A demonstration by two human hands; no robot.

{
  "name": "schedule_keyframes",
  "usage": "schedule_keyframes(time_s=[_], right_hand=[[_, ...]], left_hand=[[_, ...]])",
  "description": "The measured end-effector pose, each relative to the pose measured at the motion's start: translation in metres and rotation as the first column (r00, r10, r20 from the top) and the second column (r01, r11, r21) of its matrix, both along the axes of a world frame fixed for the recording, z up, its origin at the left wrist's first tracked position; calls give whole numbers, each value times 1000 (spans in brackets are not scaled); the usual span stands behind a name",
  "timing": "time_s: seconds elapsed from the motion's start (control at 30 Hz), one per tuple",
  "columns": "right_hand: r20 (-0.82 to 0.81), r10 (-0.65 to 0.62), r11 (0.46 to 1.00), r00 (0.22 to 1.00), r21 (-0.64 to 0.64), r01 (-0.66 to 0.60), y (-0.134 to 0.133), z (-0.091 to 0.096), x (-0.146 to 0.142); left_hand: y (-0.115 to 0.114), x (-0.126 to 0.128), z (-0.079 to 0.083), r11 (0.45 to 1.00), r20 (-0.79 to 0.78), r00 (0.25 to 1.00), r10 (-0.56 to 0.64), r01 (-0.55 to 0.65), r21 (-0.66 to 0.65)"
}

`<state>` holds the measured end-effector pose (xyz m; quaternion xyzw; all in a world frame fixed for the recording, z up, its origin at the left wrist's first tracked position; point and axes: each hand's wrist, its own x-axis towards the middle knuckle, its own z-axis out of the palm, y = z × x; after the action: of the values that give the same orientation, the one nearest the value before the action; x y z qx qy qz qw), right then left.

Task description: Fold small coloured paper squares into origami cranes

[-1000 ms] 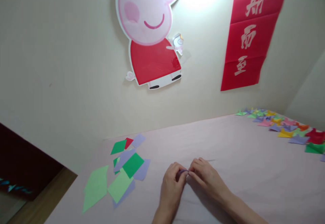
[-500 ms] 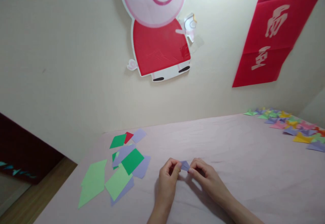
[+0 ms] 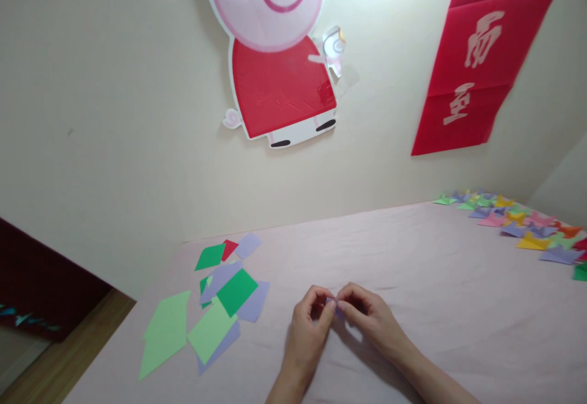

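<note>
Head view of a pink-covered tabletop [image 3: 413,257] set against a cream wall. Writing: a red banner [image 3: 477,68] hangs on the wall at far right and carries pale Chinese characters, of which 而 and 至 can be read; the topmost character is cut off by the frame edge. Left of it hangs a cartoon pig cut-out [image 3: 279,74] in a red dress, its head partly out of frame. At near centre the left hand [image 3: 307,337] and the right hand [image 3: 371,324] meet fingertip to fingertip, each closed in a pinch on a small purple paper piece [image 3: 336,307], which is held just above the cloth and is mostly hidden by the fingers. To the left lies a loose pile of flat paper sheets [image 3: 220,306] in light green, dark green, purple and red, some overlapping. Along the far right edge lies a row of folded paper shapes [image 3: 518,224] in many colours, well apart from the hands.
</note>
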<state>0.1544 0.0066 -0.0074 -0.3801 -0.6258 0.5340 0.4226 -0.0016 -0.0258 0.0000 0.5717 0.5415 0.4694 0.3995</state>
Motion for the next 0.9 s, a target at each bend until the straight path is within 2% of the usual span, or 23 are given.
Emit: schedule_keyframes(time_s=[0.23, 0.37, 0.43, 0.57, 0.63, 0.9], right_hand=[[-66, -32, 998, 997, -60, 28, 0, 5, 2], [-70, -22, 997, 997, -82, 16, 2, 2, 3], [-51, -11, 999, 999, -46, 9, 2, 1, 3], [40, -67, 984, 997, 169, 59, 0, 1, 1], [66, -70, 972, 995, 228, 54, 0, 2, 1], [106, -50, 975, 993, 221, 26, 0, 5, 3]], left_hand=[[-3, -1, 5, 998, 4, 999, -44, 44, 41], [-1, -2, 2, 996, -16, 1000, -4, 5, 84], [0, -1, 0, 996, -36, 999, 7, -3, 88], [-1, 4, 1, 999, -104, 994, -19, 23, 38], [-3, 6, 2, 998, -170, 985, -6, 16, 58], [-4, 4, 1, 997, -168, 985, 25, -13, 76]])
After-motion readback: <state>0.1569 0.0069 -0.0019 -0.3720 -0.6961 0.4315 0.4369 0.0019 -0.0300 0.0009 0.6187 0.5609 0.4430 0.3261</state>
